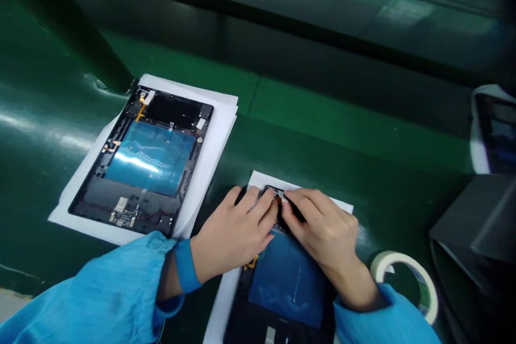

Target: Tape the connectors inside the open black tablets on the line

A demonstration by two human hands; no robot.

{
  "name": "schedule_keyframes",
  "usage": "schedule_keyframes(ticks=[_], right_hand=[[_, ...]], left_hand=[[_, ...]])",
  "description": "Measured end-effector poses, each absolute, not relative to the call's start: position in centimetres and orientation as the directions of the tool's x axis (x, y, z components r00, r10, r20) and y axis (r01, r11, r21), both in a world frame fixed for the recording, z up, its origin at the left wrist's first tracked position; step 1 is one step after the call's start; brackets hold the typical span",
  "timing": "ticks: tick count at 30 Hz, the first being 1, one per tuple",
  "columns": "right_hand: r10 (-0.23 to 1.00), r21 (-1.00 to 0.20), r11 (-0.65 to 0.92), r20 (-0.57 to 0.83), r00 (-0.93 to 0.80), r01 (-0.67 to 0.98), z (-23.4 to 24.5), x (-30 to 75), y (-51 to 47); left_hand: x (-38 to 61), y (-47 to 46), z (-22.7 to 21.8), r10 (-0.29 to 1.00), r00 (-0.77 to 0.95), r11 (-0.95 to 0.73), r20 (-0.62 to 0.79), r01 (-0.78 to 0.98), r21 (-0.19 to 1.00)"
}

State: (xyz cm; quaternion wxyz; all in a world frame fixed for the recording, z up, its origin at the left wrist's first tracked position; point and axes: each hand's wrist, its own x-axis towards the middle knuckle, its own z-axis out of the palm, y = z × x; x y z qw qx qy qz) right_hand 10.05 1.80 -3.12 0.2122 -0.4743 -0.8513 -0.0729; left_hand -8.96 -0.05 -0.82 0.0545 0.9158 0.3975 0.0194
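An opened tablet (pixel 288 274) lies on white paper, with a blue-filmed panel in its middle. My left hand (pixel 236 231), with a blue wrist strap (pixel 187 267), reaches across its upper left corner. The fingers are bent over the top edge, and the fingertips press near small parts there. Opposite it, my right hand (pixel 324 226) has thumb and forefinger closed at a small pale strip (pixel 281 195) at the tablet's top end. My fingers partly hide that spot. The two hands' fingertips almost meet.
A second opened tablet (pixel 139 204) lies on white sheets (pixel 223 118) to the left. A masking tape roll (pixel 431 293) sits beside my right sleeve. A dark box-like object (pixel 475 231) and another device on paper (pixel 497 129) are at the right. A green post (pixel 80 37) rises behind.
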Motion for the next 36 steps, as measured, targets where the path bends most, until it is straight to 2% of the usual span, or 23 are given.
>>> schedule_keyframes(ticks=[8, 12, 17, 22, 26, 30, 33, 36], right_hand=[[0.769, -0.075, 0.576, 0.388, -0.508, 0.814, -3.2, 9.9, 1.8], [0.776, -0.064, 0.595, 0.309, -0.551, 0.801, -2.7, 9.8, 1.6], [0.771, 0.033, 0.614, 0.192, -0.608, 0.789, -1.8, 9.2, 1.1], [0.756, 0.099, 0.616, 0.204, -0.622, 0.782, -1.8, 9.1, 0.0], [0.739, 0.057, 0.641, 0.226, -0.635, 0.766, -2.1, 9.6, -1.4], [0.721, -0.054, 0.675, 0.258, -0.643, 0.736, -2.4, 11.5, -3.4], [0.716, -0.102, 0.678, 0.315, -0.623, 0.728, -2.7, 13.8, -5.0], [0.719, -0.132, 0.664, 0.381, -0.58, 0.736, -3.0, 16.0, -6.0]], left_hand=[[-8.8, 0.0, -0.9, 0.734, 0.679, -0.674, 0.019, 0.724, 0.147], [-8.9, 0.0, -1.0, 0.742, 0.67, -0.663, 0.022, 0.729, 0.171], [-8.9, -0.1, -1.0, 0.746, 0.666, -0.658, 0.021, 0.731, 0.181], [-8.9, -0.3, -0.5, 0.785, 0.619, -0.61, 0.025, 0.764, 0.211], [-9.8, -1.3, 0.7, 0.839, 0.544, -0.528, -0.015, 0.821, 0.218], [-10.1, -3.2, 1.4, 0.907, 0.407, -0.398, -0.108, 0.912, 0.094], [-9.2, -4.3, 1.2, 0.895, 0.426, -0.427, -0.131, 0.904, 0.02], [-8.3, -4.7, 0.8, 0.88, 0.458, -0.458, -0.124, 0.888, 0.032]])
